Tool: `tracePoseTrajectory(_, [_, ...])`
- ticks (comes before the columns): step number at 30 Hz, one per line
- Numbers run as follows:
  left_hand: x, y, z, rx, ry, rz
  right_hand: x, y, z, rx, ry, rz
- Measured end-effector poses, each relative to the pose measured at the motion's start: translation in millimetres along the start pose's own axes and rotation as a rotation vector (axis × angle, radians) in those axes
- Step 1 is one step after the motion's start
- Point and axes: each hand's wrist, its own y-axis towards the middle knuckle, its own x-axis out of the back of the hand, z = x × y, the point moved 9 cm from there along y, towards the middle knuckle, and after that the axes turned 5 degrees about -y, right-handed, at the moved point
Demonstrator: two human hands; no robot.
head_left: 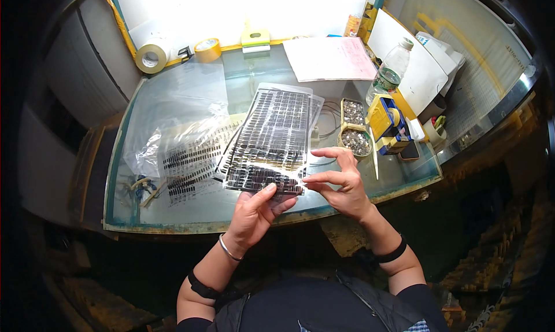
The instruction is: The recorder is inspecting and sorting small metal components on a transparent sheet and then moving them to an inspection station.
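My left hand (258,215) grips the near edge of a clear film sheet (272,129) covered in rows of small black marks, its thumb on top. At the sheet's lower right edge, my right hand (342,184) pinches with its fingertips, one finger raised above the others. More sheets seem to lie beneath or behind the held one; their edges show at its sides. Left of it on the glass tabletop lies another sheet with black marks (188,164), partly under a clear plastic film (179,100).
Two small containers of tiny metallic pieces (355,141) stand right of my right hand, beside a blue and yellow tape dispenser (388,124) and plastic bottle (393,69). Pink paper (329,59), tape rolls (151,58) and a hole punch (255,39) lie along the back.
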Motion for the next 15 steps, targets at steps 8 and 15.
tracePoseTrajectory(8, [2,-1,0,0.000,0.054,-0.030,2,2,27,0.327,-0.305,-0.084])
tracePoseTrajectory(15, [2,-3,-2,-0.068,0.098,-0.030,6,8,15,0.350,-0.301,-0.057])
